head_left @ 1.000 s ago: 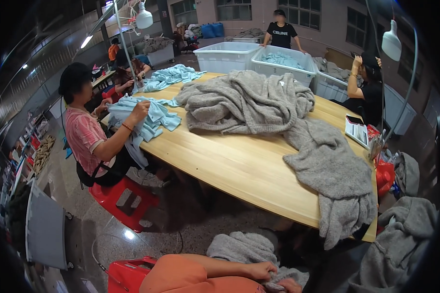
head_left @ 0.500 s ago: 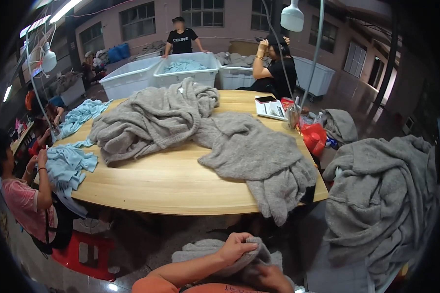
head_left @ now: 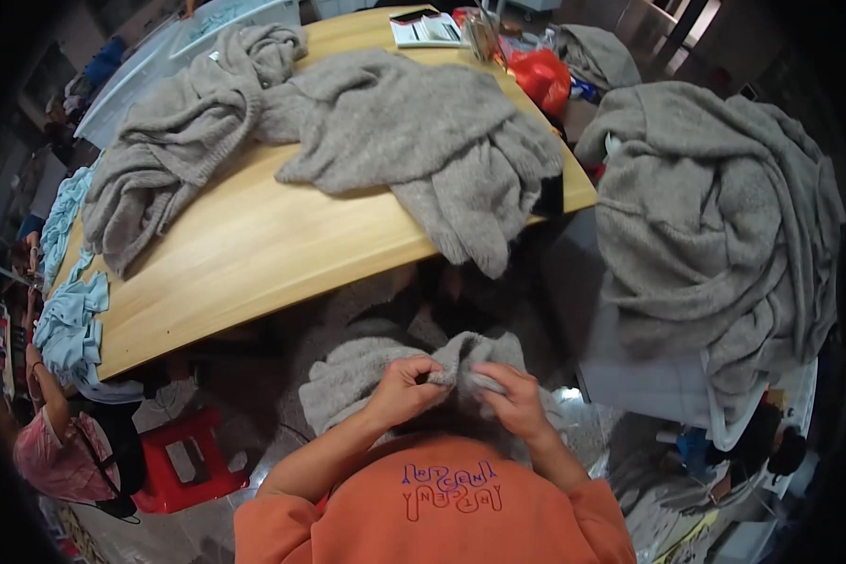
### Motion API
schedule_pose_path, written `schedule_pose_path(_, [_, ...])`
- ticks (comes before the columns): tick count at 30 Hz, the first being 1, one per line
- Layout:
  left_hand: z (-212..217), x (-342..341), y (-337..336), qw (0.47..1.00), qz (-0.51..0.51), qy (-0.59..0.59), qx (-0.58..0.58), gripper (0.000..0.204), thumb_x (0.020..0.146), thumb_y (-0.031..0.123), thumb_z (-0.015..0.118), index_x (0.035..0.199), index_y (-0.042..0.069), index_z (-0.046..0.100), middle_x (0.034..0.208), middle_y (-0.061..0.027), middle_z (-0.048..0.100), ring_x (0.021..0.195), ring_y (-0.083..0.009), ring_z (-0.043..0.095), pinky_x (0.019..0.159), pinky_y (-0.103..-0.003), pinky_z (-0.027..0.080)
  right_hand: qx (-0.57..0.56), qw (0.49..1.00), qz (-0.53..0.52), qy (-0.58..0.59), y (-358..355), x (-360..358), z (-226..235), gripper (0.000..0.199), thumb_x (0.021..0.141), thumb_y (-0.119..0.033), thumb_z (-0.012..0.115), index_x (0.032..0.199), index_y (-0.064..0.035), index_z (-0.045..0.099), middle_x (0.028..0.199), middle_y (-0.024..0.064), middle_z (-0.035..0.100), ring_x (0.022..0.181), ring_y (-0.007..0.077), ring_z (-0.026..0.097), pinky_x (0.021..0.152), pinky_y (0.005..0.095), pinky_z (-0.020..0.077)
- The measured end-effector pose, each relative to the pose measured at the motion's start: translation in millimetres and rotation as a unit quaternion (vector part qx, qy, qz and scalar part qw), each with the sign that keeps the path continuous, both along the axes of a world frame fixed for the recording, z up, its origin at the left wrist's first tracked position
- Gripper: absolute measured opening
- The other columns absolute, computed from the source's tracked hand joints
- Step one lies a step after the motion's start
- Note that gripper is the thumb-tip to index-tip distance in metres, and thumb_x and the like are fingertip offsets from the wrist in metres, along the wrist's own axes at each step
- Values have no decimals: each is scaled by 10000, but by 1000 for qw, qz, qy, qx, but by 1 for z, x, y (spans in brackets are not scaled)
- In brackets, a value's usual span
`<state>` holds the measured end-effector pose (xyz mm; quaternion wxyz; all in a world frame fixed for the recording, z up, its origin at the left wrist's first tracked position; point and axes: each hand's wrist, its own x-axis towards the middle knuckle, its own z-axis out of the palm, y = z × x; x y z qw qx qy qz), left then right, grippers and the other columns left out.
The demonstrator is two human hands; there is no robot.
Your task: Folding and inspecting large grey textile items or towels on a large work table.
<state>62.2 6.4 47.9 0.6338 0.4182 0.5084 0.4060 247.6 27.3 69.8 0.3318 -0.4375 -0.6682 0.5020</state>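
A fuzzy grey knit garment (head_left: 334, 381) lies bunched over my lap, in front of the near table edge. My left hand (head_left: 406, 390) pinches a raised fold of it between thumb and fingers. Close by on the right, my right hand (head_left: 517, 399) grips the same knit with its fingers curled in. The fabric between the two hands stands up in a ridge. Any small thing inside the fingers is too small to make out.
On the wooden table (head_left: 226, 254) lie grey knit garments (head_left: 385, 122) and light blue garments (head_left: 70, 320). More grey knits (head_left: 705, 207) overhang a pale bin (head_left: 649, 376) at right. A red stool (head_left: 193, 465) and a seated person (head_left: 61, 461) are at left; a red bag (head_left: 540, 80) sits at the far corner.
The view has tipped down and turned right. My right hand, blurred and low before, has come up beside my left hand and now grips the knit garment.
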Motion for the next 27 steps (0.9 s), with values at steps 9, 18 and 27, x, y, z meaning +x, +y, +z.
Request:
schedule_pose_path(9, [-19,0,-22,1000,-1,16,-7,42,708,-1,598,732,14,567,655,31,532,627,-24,468,547,-175,384,-105,981,125,104,-10,-20,-32,62,713,-28,576,767,0,563,603,33,542,497,63,497,442,210,381])
schedule_pose_path(18, [-13,-2,-21,988,17,-125,-92,62,731,3,561,784,-3,592,706,-15,585,620,-64,523,563,-193,429,-21,997,66,29,-7,-20,-28,202,718,-45,567,907,8,523,784,110,565,662,220,565,569,284,440])
schedule_pose_path(27, [-13,-13,-10,989,108,-77,-65,37,701,-8,577,730,14,587,612,23,540,531,-21,453,454,-172,355,249,943,207,-77,-21,-4,-8,320,579,17,531,887,-61,569,737,72,528,627,207,532,535,293,420])
